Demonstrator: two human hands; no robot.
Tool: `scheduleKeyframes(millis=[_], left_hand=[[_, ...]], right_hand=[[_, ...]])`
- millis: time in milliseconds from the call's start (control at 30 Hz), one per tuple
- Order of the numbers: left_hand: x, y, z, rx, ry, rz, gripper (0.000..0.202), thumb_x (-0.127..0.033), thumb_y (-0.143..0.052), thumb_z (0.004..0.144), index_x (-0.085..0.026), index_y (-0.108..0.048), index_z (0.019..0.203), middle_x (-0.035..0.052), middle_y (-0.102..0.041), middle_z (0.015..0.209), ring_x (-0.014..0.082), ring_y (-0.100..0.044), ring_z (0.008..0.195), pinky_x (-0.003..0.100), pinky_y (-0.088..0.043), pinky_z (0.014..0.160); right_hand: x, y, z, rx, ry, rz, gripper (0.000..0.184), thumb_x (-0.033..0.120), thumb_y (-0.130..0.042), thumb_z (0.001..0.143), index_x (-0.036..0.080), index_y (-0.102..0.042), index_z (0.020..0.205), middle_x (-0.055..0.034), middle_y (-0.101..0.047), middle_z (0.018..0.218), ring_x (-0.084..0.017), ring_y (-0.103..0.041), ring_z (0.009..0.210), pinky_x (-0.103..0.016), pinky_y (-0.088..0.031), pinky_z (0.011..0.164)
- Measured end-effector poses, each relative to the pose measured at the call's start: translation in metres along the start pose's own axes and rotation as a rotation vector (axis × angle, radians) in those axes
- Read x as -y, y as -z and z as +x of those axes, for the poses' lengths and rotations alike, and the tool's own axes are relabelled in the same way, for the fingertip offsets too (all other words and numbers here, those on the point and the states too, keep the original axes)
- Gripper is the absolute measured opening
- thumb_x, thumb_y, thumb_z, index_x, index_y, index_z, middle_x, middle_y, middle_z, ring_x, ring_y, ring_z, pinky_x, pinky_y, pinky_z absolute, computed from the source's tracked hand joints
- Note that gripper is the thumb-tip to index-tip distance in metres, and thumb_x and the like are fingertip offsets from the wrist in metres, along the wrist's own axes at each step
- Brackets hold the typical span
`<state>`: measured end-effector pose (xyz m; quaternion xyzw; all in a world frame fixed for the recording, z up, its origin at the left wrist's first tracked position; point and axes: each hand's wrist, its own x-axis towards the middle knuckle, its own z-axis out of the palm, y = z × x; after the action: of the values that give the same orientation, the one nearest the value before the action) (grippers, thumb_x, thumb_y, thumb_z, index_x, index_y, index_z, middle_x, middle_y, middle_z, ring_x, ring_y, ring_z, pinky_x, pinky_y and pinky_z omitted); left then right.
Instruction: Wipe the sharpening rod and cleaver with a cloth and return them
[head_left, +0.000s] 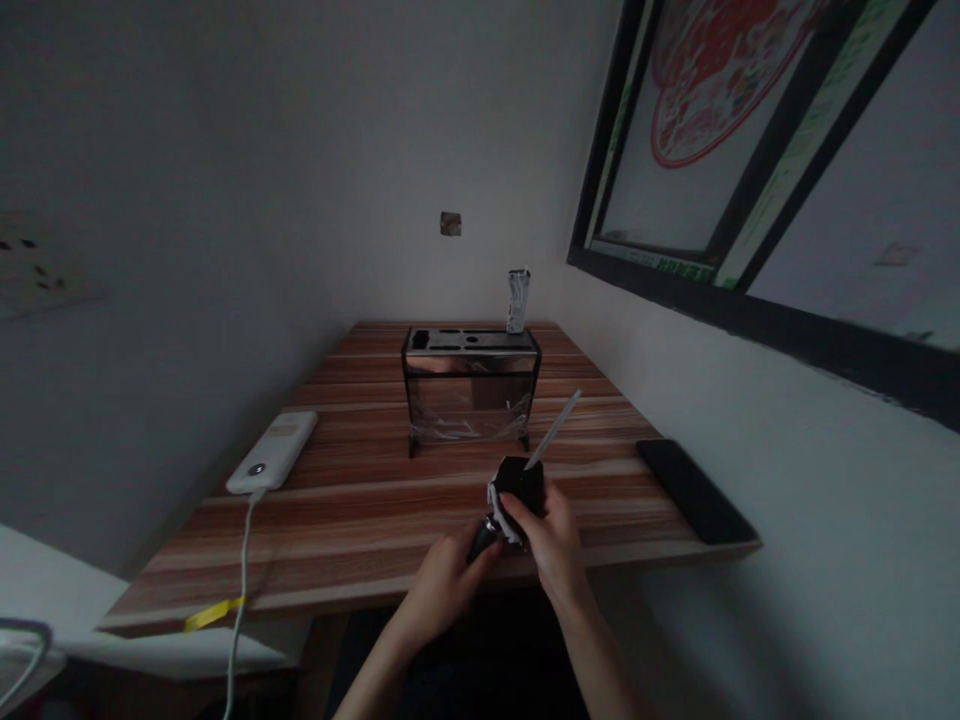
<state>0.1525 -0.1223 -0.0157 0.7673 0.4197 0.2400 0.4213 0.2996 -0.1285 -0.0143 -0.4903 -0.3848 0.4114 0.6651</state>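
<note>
My left hand (pixel 448 578) is closed around the black handle (pixel 484 538) of a knife, with a shiny metal collar at its end. My right hand (pixel 559 540) grips a dark, angular piece of wrapping (pixel 521 482) with crumpled white edging, its thumb pressed on top. From behind this piece a narrow, pale blade (pixel 555 428) sticks out toward the upper right. The two hands are close together over the table's front edge. Beyond them stands a knife block (pixel 472 362) with a slotted top and clear sides. One wrapped handle (pixel 517 300) rises upright from its right end.
A white power bank (pixel 274 452) with a cable (pixel 244 560) lies on the left of the wood-grain table (pixel 360 520). At the right edge lies a black phone (pixel 697 490). A yellow tag (pixel 214 613) hangs by the front left edge. Walls border the table's left, back and right.
</note>
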Motion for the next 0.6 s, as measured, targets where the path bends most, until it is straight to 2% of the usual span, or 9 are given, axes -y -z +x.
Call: scheduleKeyframes(millis=[133,267,600], left_hand=[[-0.001,0.0,0.0,0.006,-0.001,0.041,0.031,-0.035,-0.042,0.088,-0.013,-0.062,0.094,0.0018,-0.06,0.067,0.0162,-0.056,0.065,0.02,-0.038,0.055],[0.003,-0.003,0.0,-0.002,-0.002,0.068,0.028,-0.035,-0.042,0.089,-0.014,-0.061,0.091,0.0012,-0.06,0.07,0.0147,-0.055,0.065,0.02,-0.037,0.059],[0.001,-0.002,-0.004,0.02,-0.003,0.122,0.027,-0.036,-0.042,0.089,-0.016,-0.06,0.089,0.0022,-0.064,0.076,0.0163,-0.059,0.071,0.022,-0.039,0.064]], right_hand=[[0.006,0.006,0.01,-0.036,0.006,0.014,0.033,0.035,-0.076,0.064,0.016,-0.067,0.089,-0.0051,-0.072,0.08,-0.018,-0.065,0.065,-0.025,-0.051,0.055],[0.019,0.012,0.022,-0.072,0.016,0.044,0.034,0.037,-0.077,0.062,0.015,-0.068,0.087,-0.0051,-0.071,0.075,-0.015,-0.062,0.056,-0.022,-0.046,0.043],[0.047,0.037,0.055,-0.201,0.18,0.065,0.029,0.034,-0.077,0.062,0.016,-0.069,0.084,-0.0046,-0.072,0.079,-0.016,-0.065,0.065,-0.025,-0.051,0.056]])
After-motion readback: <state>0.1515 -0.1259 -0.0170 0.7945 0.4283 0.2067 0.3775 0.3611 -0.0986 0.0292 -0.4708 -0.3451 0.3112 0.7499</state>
